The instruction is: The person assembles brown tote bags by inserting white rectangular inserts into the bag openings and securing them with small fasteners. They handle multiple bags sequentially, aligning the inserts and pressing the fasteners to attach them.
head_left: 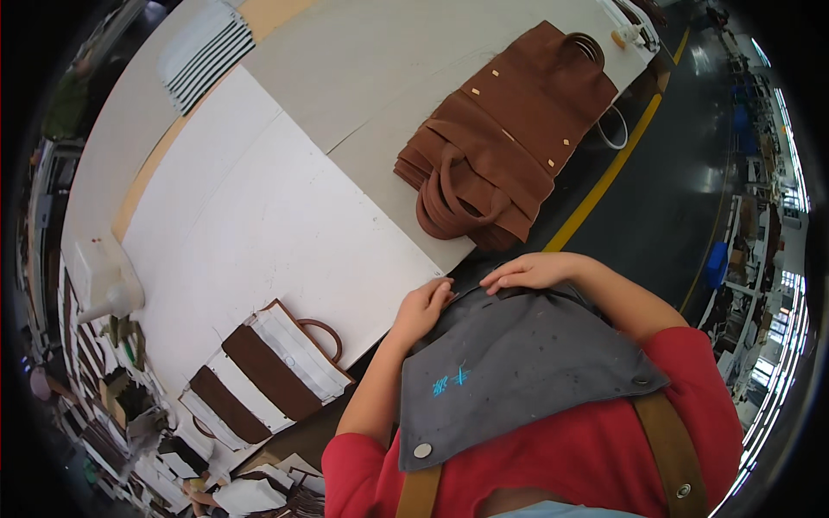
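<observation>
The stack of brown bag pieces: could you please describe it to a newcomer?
Start at the large pale worktable. At its right side, beside the yellow floor line, lies the stack, looped handles toward the person. Unlike the brown-and-white striped piece at lower left, it is plain brown with small gold-coloured fittings.

1. Bright, even light is spread over the white tabletop (233, 198), on which fine dark specks are resolved.
2. Strip lights (791, 138) along the right rim are overexposed into white streaks.
3. Pale glare is reflected from the dark floor (665, 181) at upper right; dimmer tones are seen beneath the table's edge near the centre.
4. The brown leather stack (505, 104), above and right of centre, is rendered sharply, whereas shelving (747, 285) at far right is softened.
5. Straight edges are bowed by fisheye distortion, and the corners are lost in black vignetting.
</observation>
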`<state>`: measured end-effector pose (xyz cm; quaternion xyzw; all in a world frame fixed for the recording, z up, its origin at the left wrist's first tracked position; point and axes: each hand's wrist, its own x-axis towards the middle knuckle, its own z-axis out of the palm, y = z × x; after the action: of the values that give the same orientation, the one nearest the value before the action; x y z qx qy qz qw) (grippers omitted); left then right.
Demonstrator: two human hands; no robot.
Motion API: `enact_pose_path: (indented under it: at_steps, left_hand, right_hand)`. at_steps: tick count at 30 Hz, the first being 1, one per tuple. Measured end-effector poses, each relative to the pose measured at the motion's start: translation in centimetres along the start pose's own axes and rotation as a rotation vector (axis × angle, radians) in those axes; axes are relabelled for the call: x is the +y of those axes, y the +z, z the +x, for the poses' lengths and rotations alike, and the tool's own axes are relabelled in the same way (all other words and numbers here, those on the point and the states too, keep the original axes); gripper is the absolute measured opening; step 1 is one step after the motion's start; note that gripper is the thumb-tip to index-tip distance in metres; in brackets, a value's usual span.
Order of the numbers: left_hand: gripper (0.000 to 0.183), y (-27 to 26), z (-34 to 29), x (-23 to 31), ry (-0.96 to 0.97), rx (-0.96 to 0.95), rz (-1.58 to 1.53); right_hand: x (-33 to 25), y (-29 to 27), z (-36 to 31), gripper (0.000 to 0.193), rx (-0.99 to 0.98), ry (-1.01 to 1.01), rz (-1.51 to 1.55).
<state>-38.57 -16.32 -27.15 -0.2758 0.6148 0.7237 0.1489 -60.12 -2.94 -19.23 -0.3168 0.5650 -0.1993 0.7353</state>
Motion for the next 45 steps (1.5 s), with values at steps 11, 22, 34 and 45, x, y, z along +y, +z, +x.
enact_pose_path:
  at_steps: [11, 22, 34, 45]
  left_hand:
    - [0.035, 0.9, 7.0, 7.6, 0.365, 0.697, 0.371]
    - [0.059, 5.9, 4.1, 10.7, 0.263, 0.71, 0.54]
    - [0.055, 8.8, 3.1, 9.2, 0.258, 0.665, 1.119]
    - [0.052, 7.8, 4.3, 8.6, 0.232, 0.738, 1.113]
  right_hand:
    - [8.8, -5.1, -8.2, 0.026, 0.787, 0.041, -0.344]
    - [0.8, -4.1, 1.1, 0.03, 0.832, -0.854, -0.767]
    - [-4.0, -8.3, 1.3, 0.041, 0.752, -0.626, 0.507]
    - [-2.2, -17.6, -6.3, 0.04, 0.773, -0.726, 1.286]
